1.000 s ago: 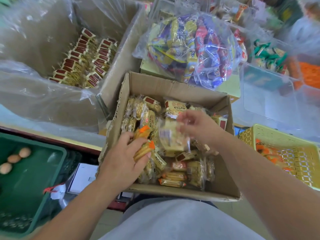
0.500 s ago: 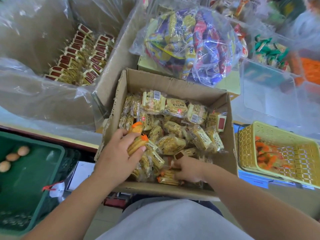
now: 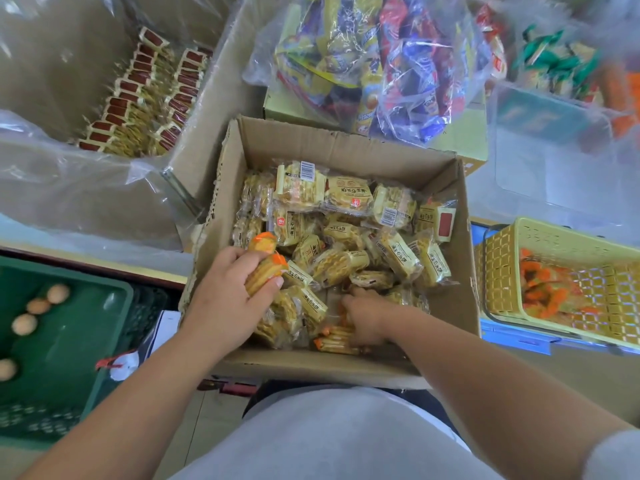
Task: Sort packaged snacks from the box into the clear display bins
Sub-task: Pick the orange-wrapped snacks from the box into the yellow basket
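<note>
An open cardboard box [image 3: 346, 143] in front of me holds several yellow packaged snacks [image 3: 349, 199] in clear wrappers. My left hand [image 3: 228, 299] is at the box's left side and grips two orange-ended snack packs [image 3: 265, 268]. My right hand [image 3: 367, 315] reaches down into the near part of the box, its fingers curled among orange-ended packs [image 3: 334, 339] lying at the bottom. A clear display bin [image 3: 554, 174] stands at the right rear.
A yellow lattice basket [image 3: 502, 265] with orange packs sits right of the box. A large plastic-lined carton [image 3: 194, 147] with red-labelled packs is at the left rear. A clear bag of mixed snacks [image 3: 381, 64] lies behind. A green crate [image 3: 69, 348] holds eggs.
My right hand let go of the yellow pack it held above the box and dropped to the box's near bottom among the orange-ended packs. My left hand kept its packs.
</note>
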{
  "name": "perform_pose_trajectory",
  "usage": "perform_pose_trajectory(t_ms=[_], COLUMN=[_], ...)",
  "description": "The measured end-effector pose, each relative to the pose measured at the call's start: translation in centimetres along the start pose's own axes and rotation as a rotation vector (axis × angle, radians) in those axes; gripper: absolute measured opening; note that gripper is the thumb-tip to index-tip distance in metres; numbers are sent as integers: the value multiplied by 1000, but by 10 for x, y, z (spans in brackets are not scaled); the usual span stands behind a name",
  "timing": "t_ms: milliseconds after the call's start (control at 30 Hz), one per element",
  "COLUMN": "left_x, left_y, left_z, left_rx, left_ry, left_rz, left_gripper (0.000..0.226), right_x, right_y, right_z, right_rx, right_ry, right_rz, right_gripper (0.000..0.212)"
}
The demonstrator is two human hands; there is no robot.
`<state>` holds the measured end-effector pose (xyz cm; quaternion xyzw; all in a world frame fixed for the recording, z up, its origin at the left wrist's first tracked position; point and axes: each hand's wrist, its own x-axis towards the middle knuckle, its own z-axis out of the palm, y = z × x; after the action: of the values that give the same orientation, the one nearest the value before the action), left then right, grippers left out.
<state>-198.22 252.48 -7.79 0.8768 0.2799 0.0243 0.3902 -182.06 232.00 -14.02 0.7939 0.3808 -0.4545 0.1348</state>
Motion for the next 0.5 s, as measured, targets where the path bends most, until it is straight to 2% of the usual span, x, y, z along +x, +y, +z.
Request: perform_pose_trajectory(t_ms=[67,233,300,400,500], left_x=[0,-1,0,0,0], left_y=[0,-1,-1,0,0], left_z=[0,0,0,0,0], left_rx=[-2,-11,-15,-25,-34], left_ry=[-3,5,9,14,13], left_rz=[-4,-2,0,1,-1], left_gripper=[49,47,47,47,48], right_x=[0,4,8,10,11], right_y=[1,0,-1,-2,-2], right_z=[-4,-9,-10,-11,-9], right_rx=[-6,22,94,317,363], right_ry=[-6,-44,-29,6,-36], right_rz=[-18,-33,-16,17,19], right_gripper=[78,48,30,33,35])
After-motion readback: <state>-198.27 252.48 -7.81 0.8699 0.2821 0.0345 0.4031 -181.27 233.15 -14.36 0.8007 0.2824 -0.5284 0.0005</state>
